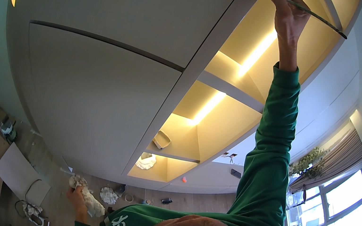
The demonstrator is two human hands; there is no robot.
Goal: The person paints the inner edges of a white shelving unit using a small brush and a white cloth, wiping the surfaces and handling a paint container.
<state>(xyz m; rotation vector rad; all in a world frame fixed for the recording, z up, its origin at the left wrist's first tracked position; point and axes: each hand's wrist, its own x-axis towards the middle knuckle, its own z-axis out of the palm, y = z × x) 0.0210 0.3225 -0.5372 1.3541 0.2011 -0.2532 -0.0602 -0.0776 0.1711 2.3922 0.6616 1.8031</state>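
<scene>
My right hand [289, 16] is raised high, closed on a long thin paintbrush [321, 18] whose shaft runs to the right. The hand is at the top of a lit, open shelf unit [221, 100], by the upper edge of its frame. The sleeve of that arm is green. My left hand [75, 195] hangs low at the bottom left and grips a crumpled white rag [92, 201]. Part of my own head and green top fill the lower edge.
Large white cabinet doors [105, 52] fill the left. A paint tray [161, 139] and a white cloth [146, 161] lie in the low shelves. Cardboard sheets [13, 169], rags and small tins lie on the wooden floor. Windows [337, 206] with a plant are at the right.
</scene>
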